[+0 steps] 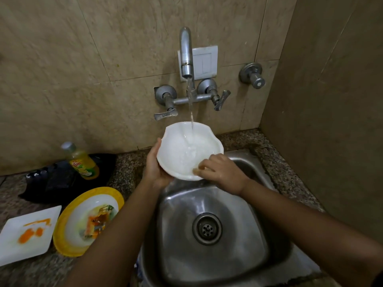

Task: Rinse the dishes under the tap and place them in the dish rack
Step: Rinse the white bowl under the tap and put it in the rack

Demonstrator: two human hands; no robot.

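A white bowl (182, 141) with a wavy rim is tilted under the running tap (186, 52), and the water stream lands inside it. My left hand (154, 164) grips the bowl's left rim and underside. My right hand (219, 172) rests on the near right rim with its fingertips inside the bowl. Both hands hold it above the back of the steel sink (238, 255). A soiled yellow-rimmed plate (68, 220) and a soiled white square plate (12, 237) lie on the counter to the left. No dish rack is in view.
A yellow dish soap bottle (83, 162) stands on a black bag (51, 183) at the back left of the granite counter (277, 162). Two tap handles (165, 114) and a separate valve (253, 76) stick out of the tiled wall. A side wall stands close on the right.
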